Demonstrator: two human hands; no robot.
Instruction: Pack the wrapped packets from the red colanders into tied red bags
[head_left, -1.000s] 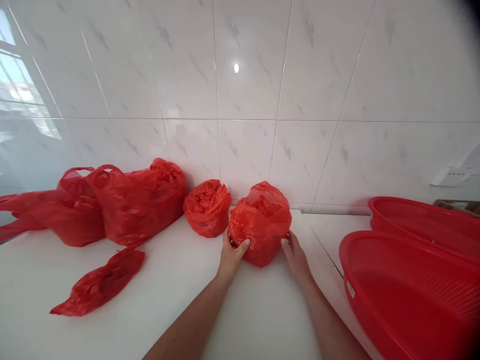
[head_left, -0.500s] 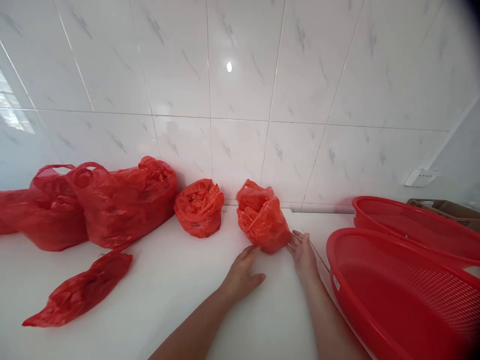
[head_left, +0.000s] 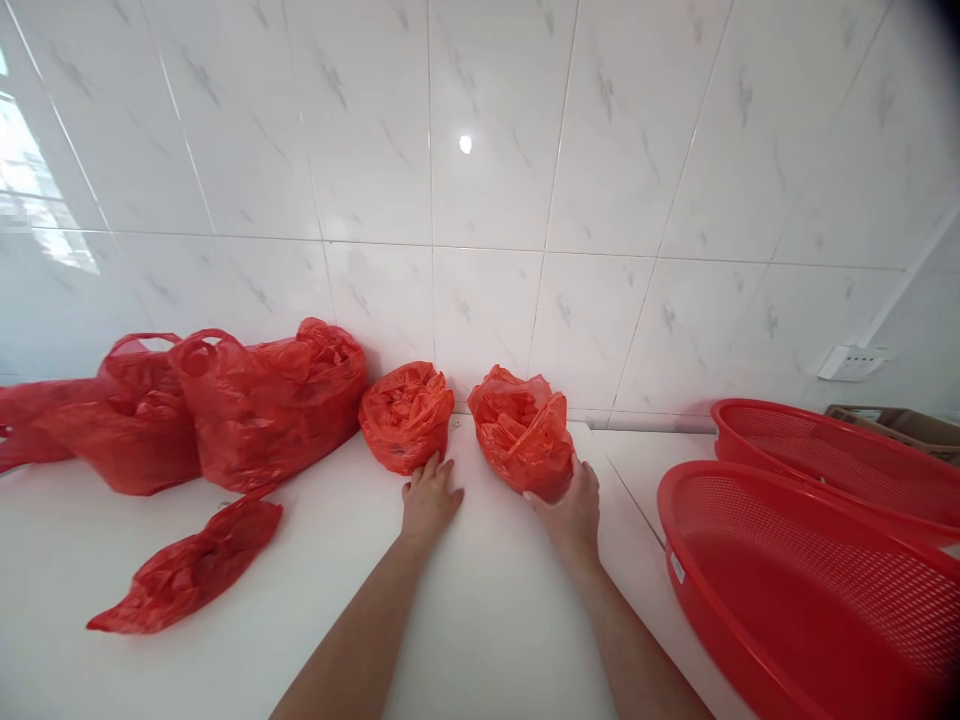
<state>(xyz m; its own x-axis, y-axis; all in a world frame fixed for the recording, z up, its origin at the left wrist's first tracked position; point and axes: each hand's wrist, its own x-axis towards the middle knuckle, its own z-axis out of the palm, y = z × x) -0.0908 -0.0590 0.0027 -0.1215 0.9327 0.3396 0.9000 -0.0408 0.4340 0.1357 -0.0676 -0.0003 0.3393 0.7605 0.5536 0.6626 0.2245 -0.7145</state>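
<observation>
Two small, crumpled red plastic bags stand close to the tiled wall: a round left bag (head_left: 406,415) and a right bag (head_left: 525,425) with a loose, gathered top. My left hand (head_left: 431,500) is open on the tabletop, its spread fingertips at the front lower edge of the left bag. With thumb and fingers, my right hand (head_left: 571,510) cups the lower right side of the right bag. What is inside both bags is hidden.
Larger red plastic bags (head_left: 274,415) with handles stand on the left of the white table (head_left: 480,610). A flattened red bag (head_left: 195,565) lies before them. Red perforated baskets (head_left: 742,640) occupy the right. A wall socket (head_left: 855,362) and a brown box (head_left: 900,428) are beyond.
My left hand has moved left, from the right bag to the left bag. My right hand has closed in around the right bag's lower side. The view has shifted slightly.
</observation>
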